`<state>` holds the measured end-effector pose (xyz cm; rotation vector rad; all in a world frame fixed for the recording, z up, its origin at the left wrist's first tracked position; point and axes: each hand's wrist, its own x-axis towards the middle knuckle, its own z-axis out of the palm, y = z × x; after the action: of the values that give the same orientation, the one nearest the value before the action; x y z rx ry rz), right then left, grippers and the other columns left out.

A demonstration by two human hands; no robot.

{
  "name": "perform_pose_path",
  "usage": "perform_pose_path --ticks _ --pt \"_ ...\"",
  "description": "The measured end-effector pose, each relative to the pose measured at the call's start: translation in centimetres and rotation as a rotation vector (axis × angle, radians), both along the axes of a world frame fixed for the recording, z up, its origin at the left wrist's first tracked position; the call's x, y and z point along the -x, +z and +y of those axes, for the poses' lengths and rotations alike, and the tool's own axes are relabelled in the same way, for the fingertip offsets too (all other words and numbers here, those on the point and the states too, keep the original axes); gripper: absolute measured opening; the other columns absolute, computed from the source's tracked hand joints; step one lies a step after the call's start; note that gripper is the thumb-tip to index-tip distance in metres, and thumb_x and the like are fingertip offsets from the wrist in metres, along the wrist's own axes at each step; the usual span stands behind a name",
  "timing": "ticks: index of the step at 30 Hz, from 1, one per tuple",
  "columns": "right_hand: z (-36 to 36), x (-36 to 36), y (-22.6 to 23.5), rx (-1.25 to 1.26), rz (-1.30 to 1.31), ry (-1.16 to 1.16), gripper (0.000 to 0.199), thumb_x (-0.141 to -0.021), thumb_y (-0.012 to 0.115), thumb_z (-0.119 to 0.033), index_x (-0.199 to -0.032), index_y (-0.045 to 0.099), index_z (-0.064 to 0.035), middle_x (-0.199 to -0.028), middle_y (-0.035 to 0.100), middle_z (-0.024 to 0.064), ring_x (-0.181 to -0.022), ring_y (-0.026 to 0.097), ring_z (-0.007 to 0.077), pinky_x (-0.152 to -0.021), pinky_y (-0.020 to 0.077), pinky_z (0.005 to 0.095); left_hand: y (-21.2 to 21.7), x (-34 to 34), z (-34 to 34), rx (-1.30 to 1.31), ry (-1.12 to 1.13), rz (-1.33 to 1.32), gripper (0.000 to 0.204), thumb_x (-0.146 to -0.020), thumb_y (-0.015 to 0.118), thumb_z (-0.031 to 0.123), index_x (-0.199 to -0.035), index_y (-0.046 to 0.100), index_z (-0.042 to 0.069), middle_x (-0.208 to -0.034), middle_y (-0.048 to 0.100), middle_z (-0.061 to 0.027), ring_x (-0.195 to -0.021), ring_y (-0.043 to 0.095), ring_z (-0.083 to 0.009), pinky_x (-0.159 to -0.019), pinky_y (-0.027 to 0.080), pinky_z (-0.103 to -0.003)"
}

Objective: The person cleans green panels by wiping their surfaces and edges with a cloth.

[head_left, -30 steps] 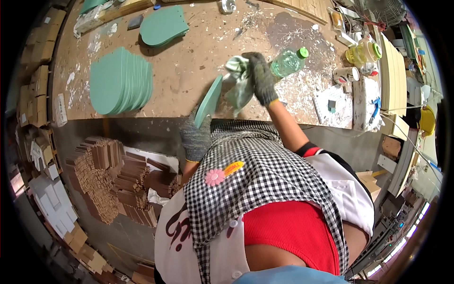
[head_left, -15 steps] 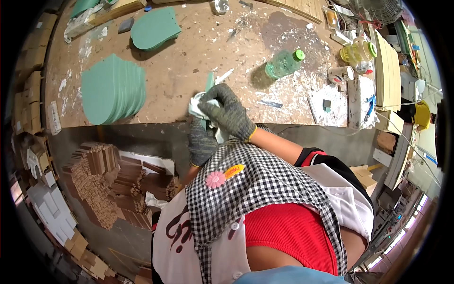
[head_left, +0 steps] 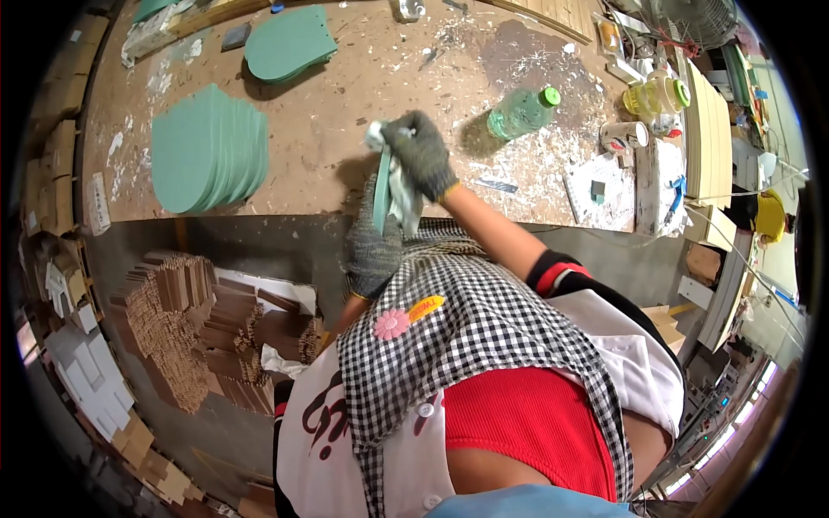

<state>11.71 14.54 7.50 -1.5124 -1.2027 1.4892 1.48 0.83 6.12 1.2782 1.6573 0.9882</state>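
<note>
At the near edge of the worn wooden workbench (head_left: 328, 129), a thin green board (head_left: 381, 192) stands on edge, seen almost edge-on. Below it, the left hand (head_left: 373, 250) in a grey knit glove is clenched around the lower part of the board, holding it upright in front of the checked apron (head_left: 484, 345). Above, the right hand (head_left: 420, 155), also in a grey glove, presses a pale crumpled cloth (head_left: 399, 186) against the board's upper end, fingers closed on the cloth. Both hands touch the board, one under the other. Well to the left on the bench lies a fanned stack of green boards (head_left: 207, 148) of the same rounded shape, and a smaller green pile (head_left: 289, 41) sits farther back. Right of the hands, a clear plastic bottle with a green cap (head_left: 521, 112) lies on its side among white shavings. Under the bench, brown cardboard pieces (head_left: 190, 328) are stacked on the floor
</note>
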Motion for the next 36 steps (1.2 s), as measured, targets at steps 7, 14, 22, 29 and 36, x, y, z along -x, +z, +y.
perform_pose_path --ticks 7,14,22,29,36 --pt "-3.3 0.5 -3.2 -0.353 0.076 0.058 0.029 -0.094 0.068 -0.029 -0.102 0.053 -0.0052 -0.095 0.06 0.0072 -0.092 0.056 0.0162 -0.084 0.0486 0.0327 -0.6 0.7 0.4 -0.054 -0.013 0.014 0.052 -0.096 0.051 0.011 -0.145 0.042 -0.002 -0.141 0.051 -0.0225 -0.132 0.051 -0.0308 -0.108 0.041 -0.04" --pt "5.2 -2.1 -7.9 -0.135 -0.363 0.09 0.03 -0.083 0.072 -0.026 -0.096 0.061 -0.0017 -0.09 0.066 0.0134 -0.087 0.062 0.0194 -0.078 0.0514 0.0345 1.8 0.0 1.3 -0.046 -0.009 0.016 0.052 -0.096 0.054 0.016 -0.144 0.043 -0.001 -0.14 0.053 -0.0222 -0.123 0.057 -0.0309 -0.105 0.045 -0.039" --pt "0.9 -2.7 0.9 -0.298 0.318 0.114 0.024 -0.089 0.07 -0.012 -0.111 0.064 -0.0049 -0.103 0.068 0.0094 -0.1 0.064 0.0203 -0.091 0.0535 0.0362 0.9 1.3 -0.1 0.126 0.116 -0.044 0.051 -0.094 0.058 0.02 -0.139 0.05 -0.001 -0.135 0.057 -0.0198 -0.12 0.059 -0.0272 -0.102 0.047 -0.038" --pt "-0.8 -1.4 -2.5 -0.895 -0.136 0.396 0.019 -0.096 0.058 -0.017 -0.11 0.069 -0.0109 -0.111 0.068 0.0098 -0.111 0.061 0.0266 -0.105 0.0433 0.0436 1.1 0.3 0.1 0.072 0.01 0.113 0.048 -0.093 0.054 0.007 -0.14 0.049 -0.001 -0.134 0.058 -0.021 -0.122 0.057 -0.033 -0.104 0.045 -0.041" --pt "6.0 -5.6 -7.2 -0.312 -0.393 0.065 0.027 -0.1 0.054 -0.024 -0.108 0.067 -0.0018 -0.102 0.067 0.0195 -0.095 0.065 0.0273 -0.085 0.0503 0.0373 0.9 0.9 0.3 -0.073 -0.035 0.102 0.047 -0.094 0.053 0.011 -0.14 0.05 -0.001 -0.134 0.058 -0.0231 -0.122 0.058 -0.0366 -0.103 0.046 -0.043"
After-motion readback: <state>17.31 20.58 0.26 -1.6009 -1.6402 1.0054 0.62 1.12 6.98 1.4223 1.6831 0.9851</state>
